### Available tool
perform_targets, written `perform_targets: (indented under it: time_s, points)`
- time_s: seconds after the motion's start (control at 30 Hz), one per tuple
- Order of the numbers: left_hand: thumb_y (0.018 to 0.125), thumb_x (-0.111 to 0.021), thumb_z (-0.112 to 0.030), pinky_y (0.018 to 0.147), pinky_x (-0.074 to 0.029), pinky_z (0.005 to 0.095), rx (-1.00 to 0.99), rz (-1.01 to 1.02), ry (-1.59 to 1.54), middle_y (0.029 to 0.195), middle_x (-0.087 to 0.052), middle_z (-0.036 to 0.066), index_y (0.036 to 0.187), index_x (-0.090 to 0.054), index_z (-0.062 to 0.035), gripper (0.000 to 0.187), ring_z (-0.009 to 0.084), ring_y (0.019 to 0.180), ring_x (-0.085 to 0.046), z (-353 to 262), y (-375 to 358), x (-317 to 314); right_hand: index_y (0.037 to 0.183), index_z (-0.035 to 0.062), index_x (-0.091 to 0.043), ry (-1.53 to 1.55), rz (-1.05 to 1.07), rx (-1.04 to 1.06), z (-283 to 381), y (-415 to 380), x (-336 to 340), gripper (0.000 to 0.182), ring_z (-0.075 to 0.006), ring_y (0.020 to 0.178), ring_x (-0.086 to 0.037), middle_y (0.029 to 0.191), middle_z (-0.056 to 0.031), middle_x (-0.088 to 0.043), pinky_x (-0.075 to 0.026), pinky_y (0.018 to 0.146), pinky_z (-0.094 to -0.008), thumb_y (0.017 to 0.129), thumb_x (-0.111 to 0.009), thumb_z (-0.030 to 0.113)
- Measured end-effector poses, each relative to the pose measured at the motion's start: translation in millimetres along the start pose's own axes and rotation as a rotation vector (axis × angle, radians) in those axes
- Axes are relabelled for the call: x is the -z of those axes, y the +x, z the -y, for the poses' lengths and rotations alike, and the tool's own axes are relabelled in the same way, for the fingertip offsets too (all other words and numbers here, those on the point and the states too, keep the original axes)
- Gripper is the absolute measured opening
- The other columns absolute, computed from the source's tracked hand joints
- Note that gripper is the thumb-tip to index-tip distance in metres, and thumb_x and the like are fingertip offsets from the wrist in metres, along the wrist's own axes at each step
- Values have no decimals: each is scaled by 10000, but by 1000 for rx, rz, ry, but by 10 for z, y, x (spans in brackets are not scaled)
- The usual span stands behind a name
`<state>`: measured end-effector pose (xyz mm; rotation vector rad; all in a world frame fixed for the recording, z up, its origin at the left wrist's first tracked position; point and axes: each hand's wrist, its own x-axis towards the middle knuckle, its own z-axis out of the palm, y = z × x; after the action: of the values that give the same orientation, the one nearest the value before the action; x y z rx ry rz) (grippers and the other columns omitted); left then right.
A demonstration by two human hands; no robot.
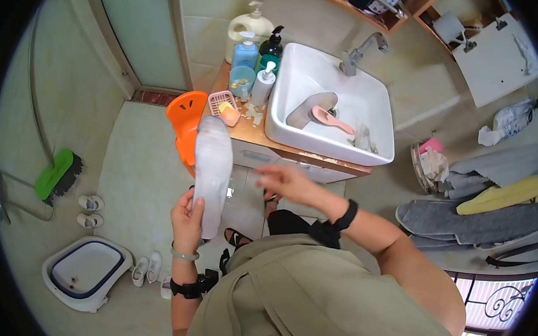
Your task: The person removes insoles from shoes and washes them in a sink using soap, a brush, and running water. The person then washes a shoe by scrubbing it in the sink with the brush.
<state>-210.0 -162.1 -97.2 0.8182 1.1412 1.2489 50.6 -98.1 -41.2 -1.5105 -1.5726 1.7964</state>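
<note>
My left hand (187, 220) is closed around the heel end of a pale grey-white shoe insole (213, 159), thumb on its face. The insole stands nearly upright beside the counter's left end. My right hand (286, 183) is apart from it, in front of the cabinet, with loosely bent fingers and nothing visible in them. In the white sink (383, 122) lies a second, darker insole (308, 110), with a pink brush (333, 119) partly over it. Near the sink's front right corner sits a crumpled clear-looking item (363, 138).
Several pump bottles, including a blue one (245, 52), and a pink soap dish (221, 98) crowd the counter left of the sink. An orange plastic seat (183, 118) stands beside the counter. A folding basin (87, 268) and white shoes (154, 266) are on the floor. Towels (473, 218) hang at right.
</note>
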Motion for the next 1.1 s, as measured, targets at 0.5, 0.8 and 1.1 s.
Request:
perform_targets:
  time_s: [0.5, 0.8, 1.1]
  points:
    - [838, -623, -179, 778, -492, 335, -201, 203, 787, 925, -663, 193, 1060, -605, 53, 322, 257, 845, -646, 63, 2058, -2242, 1156, 35, -566, -917, -682, 247, -484, 564, 3476, 363, -375, 839, -613, 920, -203, -636, -489, 738, -426, 821, -609, 169]
    - [823, -595, -162, 807, -487, 385, -26, 310, 1145, 934, -655, 213, 1018, -643, 9, 264, 356, 874, -627, 637, 3094, -2939, 1052, -15, -601, -765, -835, 693, -109, 1274, 3984, 235, -373, 812, -599, 844, -202, -619, -477, 716, -421, 837, -589, 77]
    - [782, -657, -187, 929, -430, 389, -328, 405, 1267, 1185, -544, 233, 1155, -570, -17, 419, 361, 1086, -539, 630, 3091, -3125, 834, 13, -642, -725, -936, 532, -113, 1270, 3784, 106, -408, 793, -587, 832, -236, -607, -472, 698, -465, 832, -557, 77]
